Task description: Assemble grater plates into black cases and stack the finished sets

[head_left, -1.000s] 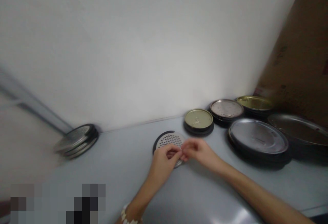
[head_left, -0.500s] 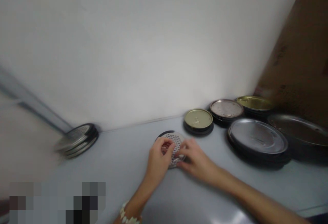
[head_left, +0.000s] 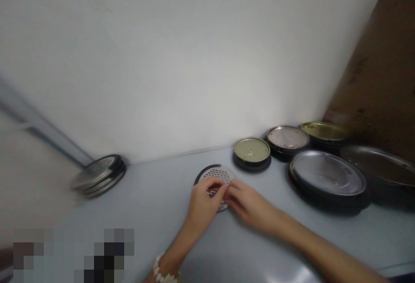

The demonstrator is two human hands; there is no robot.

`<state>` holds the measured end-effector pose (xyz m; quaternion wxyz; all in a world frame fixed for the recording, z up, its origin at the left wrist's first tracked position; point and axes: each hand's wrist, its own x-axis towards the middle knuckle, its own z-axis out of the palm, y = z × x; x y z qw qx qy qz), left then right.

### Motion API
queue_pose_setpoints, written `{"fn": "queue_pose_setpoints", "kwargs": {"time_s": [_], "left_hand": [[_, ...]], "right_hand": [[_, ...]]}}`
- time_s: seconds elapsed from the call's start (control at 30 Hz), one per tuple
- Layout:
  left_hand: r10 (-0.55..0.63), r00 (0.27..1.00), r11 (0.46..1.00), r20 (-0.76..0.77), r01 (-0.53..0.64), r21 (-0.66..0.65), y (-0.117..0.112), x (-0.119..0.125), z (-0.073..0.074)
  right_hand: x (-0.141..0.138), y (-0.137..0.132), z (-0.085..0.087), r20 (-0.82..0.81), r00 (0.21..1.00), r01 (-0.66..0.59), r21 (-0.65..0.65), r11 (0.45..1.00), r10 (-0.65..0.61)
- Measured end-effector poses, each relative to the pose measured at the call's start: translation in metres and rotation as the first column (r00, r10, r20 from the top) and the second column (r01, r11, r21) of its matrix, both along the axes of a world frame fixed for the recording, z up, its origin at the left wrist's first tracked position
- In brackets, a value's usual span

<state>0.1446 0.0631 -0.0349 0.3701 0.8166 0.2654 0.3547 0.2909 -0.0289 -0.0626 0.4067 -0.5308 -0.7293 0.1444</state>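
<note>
A round perforated metal disc lies on a dark ring on the pale grey table, near the middle. My left hand rests on its near edge with fingers curled, the fingertips pinched on the disc's rim. My right hand comes in from the right, its fingers closed against the same edge and touching my left fingertips. A white beaded bracelet sits on my left wrist. What the fingertips hold beyond the rim is hidden.
Right of the disc stand stacks of round lids: a gold one, a silver one, another gold one and two large silver ones. A stack of perforated discs lies at the left by the white wall. Brown cardboard rises at the right.
Both hands have stayed on the disc's near edge, shifting slightly forward then back. The pinch above the disc has come down onto its rim. The stacks have not moved.
</note>
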Motion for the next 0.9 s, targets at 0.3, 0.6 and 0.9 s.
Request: {"fn": "queue_pose_setpoints", "kwargs": {"time_s": [0.3,0.6,0.9], "left_hand": [[-0.001,0.999,0.992,-0.054,-0.006,-0.124,-0.001,0.000,0.000],[-0.128,0.990,0.977,-0.054,0.116,-0.179,-0.009,0.001,-0.002],[-0.186,0.976,0.979,-0.113,0.175,-0.105,-0.013,0.001,0.007]], "right_hand": [[0.008,0.001,0.009,-0.330,0.901,0.263,-0.100,0.960,-0.281],[0.009,0.001,0.008,-0.254,0.949,0.206,0.038,0.978,-0.190],[0.017,-0.002,0.014,-0.051,0.997,0.062,0.033,0.998,-0.060]]}}
